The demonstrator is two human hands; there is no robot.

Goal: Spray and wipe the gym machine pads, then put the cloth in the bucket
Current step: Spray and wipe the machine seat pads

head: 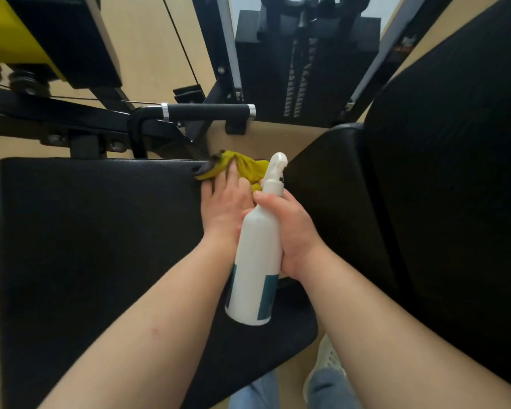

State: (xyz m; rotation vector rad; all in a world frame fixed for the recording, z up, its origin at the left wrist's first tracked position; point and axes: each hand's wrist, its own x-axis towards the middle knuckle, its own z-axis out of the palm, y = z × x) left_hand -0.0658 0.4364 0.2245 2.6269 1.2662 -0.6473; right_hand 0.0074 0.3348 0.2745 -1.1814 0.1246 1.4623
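One spray bottle [257, 261] lengthwise away, nozzle far, right hand [292, 228] around it; left hand [224, 202] flat on cloth [244, 165].

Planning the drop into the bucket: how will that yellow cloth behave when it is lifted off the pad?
Probably floppy: the yellow cloth lies crumpled in folds under the left hand, so it should droop. Likely light, since it bunches small. It sits at the corner of the black pad, so a push may slide it off.
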